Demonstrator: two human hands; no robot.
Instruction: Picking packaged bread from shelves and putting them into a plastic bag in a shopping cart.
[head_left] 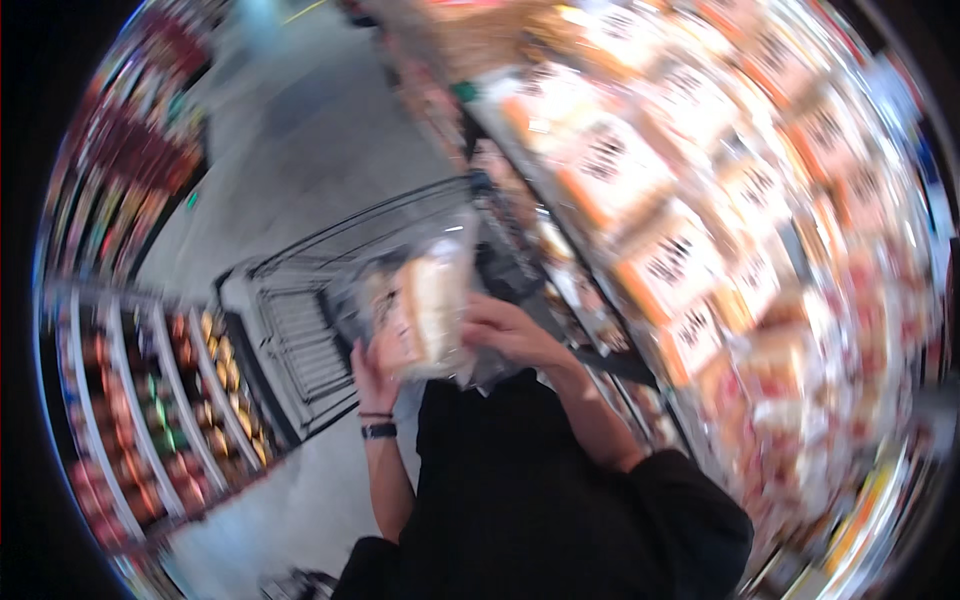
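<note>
Smooth grey floor [300,130] shows as a wide aisle between shelving on the left and a packed display on the right, all blurred. The left hand [378,375] is cupped, partly closed, holding the lower left side of a clear plastic bag with a pale, orange-edged, bread-like block [437,305]. The right hand [505,330] has its fingers bent against the bag's right side; I cannot tell whether they pinch it. The bag covers the right part of a black wire shopping cart [310,345] in view; its height over the rim is unclear. Beyond the cart's far rim the floor stretches on; the cart's left edge stands just beside a shelf rack of red, green and gold items [160,420]. Right of the cart, past the display's dark front edge, lie rows of white-and-orange wrapped packages [665,255].
</note>
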